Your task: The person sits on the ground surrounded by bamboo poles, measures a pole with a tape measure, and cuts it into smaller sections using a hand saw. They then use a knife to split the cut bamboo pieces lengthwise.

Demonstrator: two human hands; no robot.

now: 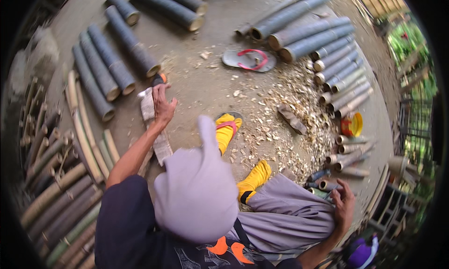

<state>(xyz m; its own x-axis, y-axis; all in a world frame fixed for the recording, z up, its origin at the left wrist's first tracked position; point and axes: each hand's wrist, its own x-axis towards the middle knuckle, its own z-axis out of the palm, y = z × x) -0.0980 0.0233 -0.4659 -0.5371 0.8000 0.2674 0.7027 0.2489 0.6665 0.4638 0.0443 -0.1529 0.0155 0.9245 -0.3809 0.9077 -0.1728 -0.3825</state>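
Left hand (162, 104): fingers spread flat, pressing down on a pale split bamboo slat (154, 129) lying on the dirt floor (206, 89) beside the left knee; nothing clasped. Slat likely stiff, light, splintery at the edges; best gripped mid-length. Right hand (343, 204): fingers curled loosely on grey trouser cloth (285, 213), holding nothing. Around: round grey-green bamboo culms (112, 63), wood chips (280, 124).

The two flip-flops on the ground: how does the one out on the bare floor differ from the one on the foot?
The loose flip-flop is empty; the worn flip-flop holds a foot in a yellow sock. The loose flip-flop lies sideways near the bamboo poles; the worn flip-flop points away, close to the knee. Both are grey-soled with red straps.
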